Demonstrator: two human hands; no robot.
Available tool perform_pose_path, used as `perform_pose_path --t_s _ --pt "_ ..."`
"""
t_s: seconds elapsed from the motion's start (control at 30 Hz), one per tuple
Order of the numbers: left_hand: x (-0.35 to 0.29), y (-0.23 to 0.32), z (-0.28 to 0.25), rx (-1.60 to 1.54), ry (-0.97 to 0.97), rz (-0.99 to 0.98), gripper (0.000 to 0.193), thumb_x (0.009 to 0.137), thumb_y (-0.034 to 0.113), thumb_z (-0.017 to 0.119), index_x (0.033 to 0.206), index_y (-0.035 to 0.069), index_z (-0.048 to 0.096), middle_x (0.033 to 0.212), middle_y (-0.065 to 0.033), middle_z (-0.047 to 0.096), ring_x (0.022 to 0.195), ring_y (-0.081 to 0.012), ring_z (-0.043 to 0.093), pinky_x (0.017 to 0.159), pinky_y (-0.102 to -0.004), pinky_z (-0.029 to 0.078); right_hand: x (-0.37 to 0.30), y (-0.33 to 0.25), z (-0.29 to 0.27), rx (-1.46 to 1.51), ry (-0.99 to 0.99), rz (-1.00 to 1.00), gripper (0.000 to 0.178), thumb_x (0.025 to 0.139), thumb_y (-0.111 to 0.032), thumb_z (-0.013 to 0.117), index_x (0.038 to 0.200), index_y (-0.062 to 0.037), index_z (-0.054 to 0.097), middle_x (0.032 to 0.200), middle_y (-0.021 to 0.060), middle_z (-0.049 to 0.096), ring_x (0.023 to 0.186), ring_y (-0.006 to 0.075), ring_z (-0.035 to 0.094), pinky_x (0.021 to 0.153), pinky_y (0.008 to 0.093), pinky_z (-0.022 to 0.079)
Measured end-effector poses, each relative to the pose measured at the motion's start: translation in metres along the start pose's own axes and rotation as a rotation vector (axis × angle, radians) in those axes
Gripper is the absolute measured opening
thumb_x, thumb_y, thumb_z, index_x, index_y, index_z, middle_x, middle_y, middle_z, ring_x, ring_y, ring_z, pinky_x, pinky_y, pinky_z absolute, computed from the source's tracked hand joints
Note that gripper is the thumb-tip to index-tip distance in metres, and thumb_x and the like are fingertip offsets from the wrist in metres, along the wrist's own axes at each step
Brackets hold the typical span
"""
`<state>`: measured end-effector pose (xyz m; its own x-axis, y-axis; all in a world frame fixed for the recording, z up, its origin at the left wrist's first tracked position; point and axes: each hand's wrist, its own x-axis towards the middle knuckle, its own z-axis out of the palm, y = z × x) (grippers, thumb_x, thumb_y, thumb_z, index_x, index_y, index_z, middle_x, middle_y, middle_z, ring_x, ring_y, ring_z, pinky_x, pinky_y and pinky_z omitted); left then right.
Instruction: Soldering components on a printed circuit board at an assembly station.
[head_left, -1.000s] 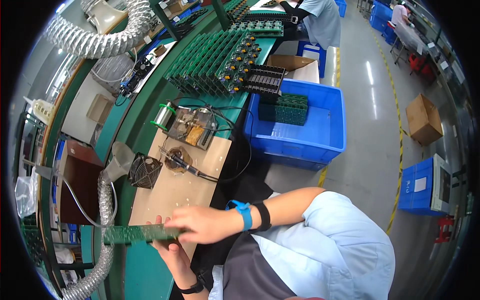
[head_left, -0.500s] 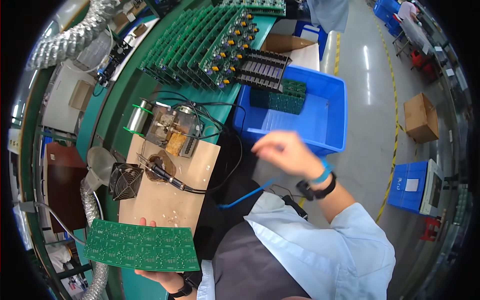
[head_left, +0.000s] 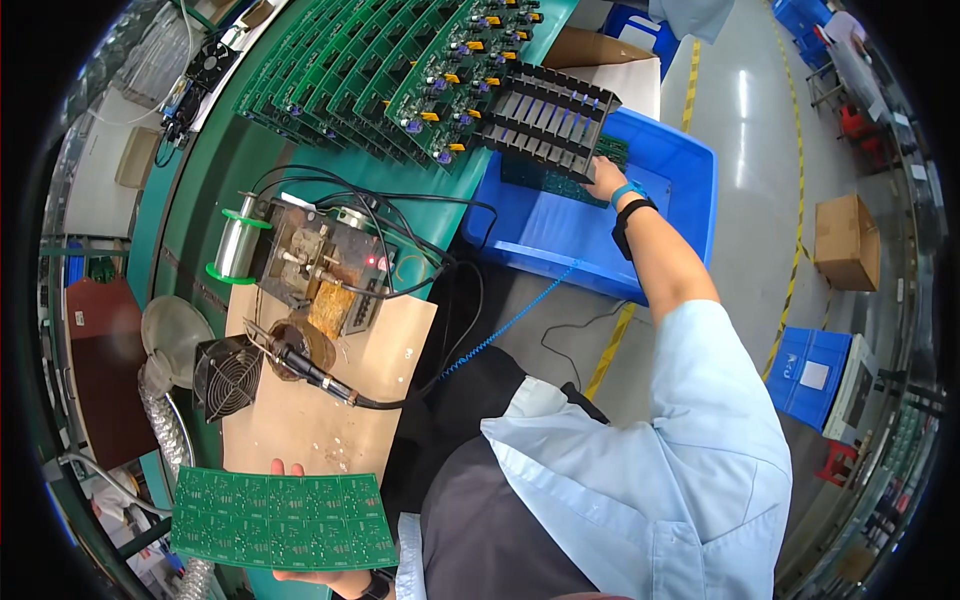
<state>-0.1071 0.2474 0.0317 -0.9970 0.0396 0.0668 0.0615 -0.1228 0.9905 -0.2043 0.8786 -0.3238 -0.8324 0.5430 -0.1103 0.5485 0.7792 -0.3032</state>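
My left hand (head_left: 318,580) is closed on a green circuit board panel (head_left: 280,520), held level at the lower left. Its fingertips show past the far edge, its thumb side at the near edge. My right arm stretches forward over a blue plastic bin (head_left: 640,232). At the bin's far end my right hand (head_left: 605,180) is beside green circuit boards (head_left: 560,182), just below the corner of a black slotted rack (head_left: 548,118). Its fingertips are small and partly hidden, so I cannot tell whether they grip a board.
A soldering iron (head_left: 310,372) rests in its round holder near a solder spool (head_left: 236,245) and a small black fan (head_left: 228,378). Upright populated boards (head_left: 350,75) fill the bench's far end. A blue coiled cord (head_left: 510,325) runs between my body and the bin.
My right hand has moved forward, from above the bin's near side to the boards at its far end. The left hand keeps holding the panel, slightly lower in view.
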Motion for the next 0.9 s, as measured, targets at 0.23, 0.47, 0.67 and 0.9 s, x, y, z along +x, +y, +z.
perform_pose_path --t_s 0.23,0.47,0.67,0.9 --pt "0.009 -0.001 0.0 -0.012 0.015 -0.016 0.108 0.082 0.083 0.032 0.153 0.007 0.006 0.153 -0.0309 0.017 0.137 -0.0446 0.031 0.11 -0.0557 0.035 0.02 0.007 0.022 -0.103 -0.262 0.018 0.031 0.086 -0.01 0.058 0.116 -0.0048 0.065 0.128 0.0176 0.057 0.119 0.0362 0.054 0.097 0.0456 0.048" --pt "0.001 0.0 -0.011 -0.018 0.013 -0.017 0.109 0.081 0.084 0.03 0.153 0.006 0.007 0.153 -0.0284 0.019 0.137 -0.0439 0.031 0.11 -0.0554 0.034 0.036 0.023 0.05 -0.184 -0.397 0.135 0.031 0.085 -0.006 0.057 0.114 -0.0046 0.066 0.132 0.0151 0.053 0.124 0.0341 0.051 0.096 0.0455 0.049" --pt "-0.015 -0.002 -0.011 0.027 0.124 -0.045 0.108 0.081 0.085 0.029 0.153 0.006 0.011 0.153 -0.0267 0.022 0.137 -0.0432 0.031 0.111 -0.0556 0.033 0.031 0.02 0.053 -0.135 -0.178 0.093 0.027 0.084 -0.005 0.057 0.109 -0.0045 0.069 0.136 0.0139 0.05 0.126 0.0324 0.048 0.097 0.0418 0.048" --pt "-0.012 0.0 -0.006 0.031 0.166 -0.055 0.108 0.08 0.086 0.028 0.154 0.009 0.007 0.153 -0.0265 0.022 0.136 -0.0422 0.034 0.108 -0.0565 0.038 -0.01 -0.026 -0.001 -0.318 0.083 -0.096 0.025 0.086 -0.008 0.054 0.106 -0.0048 0.069 0.133 0.0141 0.051 0.123 0.0302 0.048 0.095 0.04 0.048"
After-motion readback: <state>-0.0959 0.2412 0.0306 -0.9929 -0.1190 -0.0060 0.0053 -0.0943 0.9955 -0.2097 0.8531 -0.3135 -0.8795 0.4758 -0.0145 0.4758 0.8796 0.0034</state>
